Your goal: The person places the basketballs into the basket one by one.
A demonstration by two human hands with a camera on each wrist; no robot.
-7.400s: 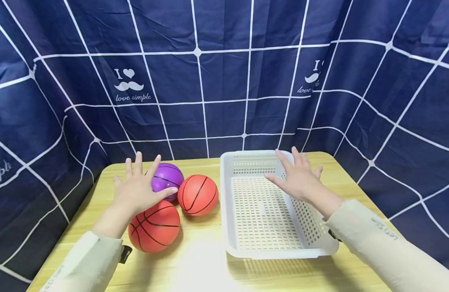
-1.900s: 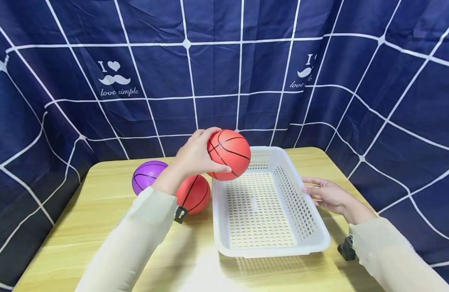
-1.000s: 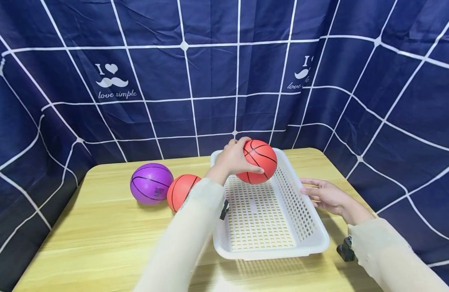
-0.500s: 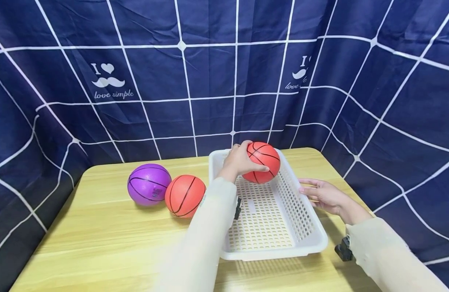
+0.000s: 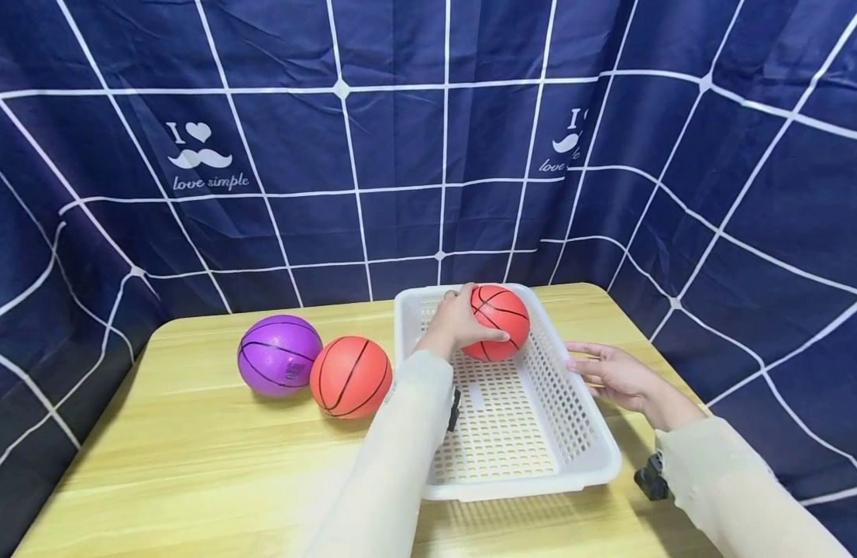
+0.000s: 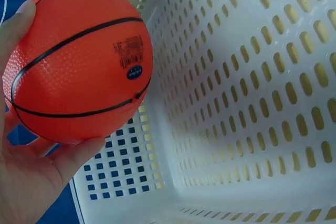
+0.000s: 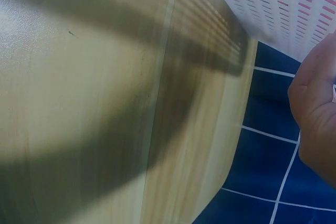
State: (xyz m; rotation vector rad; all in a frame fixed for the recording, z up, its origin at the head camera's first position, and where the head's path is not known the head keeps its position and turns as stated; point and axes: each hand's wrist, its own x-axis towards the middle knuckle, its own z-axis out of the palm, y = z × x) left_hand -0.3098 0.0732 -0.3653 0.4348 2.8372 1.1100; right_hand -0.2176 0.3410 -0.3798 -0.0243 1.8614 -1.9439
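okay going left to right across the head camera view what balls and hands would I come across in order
Purple ball, loose red ball, left hand, held red ball, right hand.

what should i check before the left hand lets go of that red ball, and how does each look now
1. Left hand grips the held red ball: ok
2. Held ball inside the outline of the basket, head view: ok
3. Held ball resting on the basket floor: cannot tell
4. Right hand at the basket's right side: ok
5. Purple ball and other red ball outside the basket: ok
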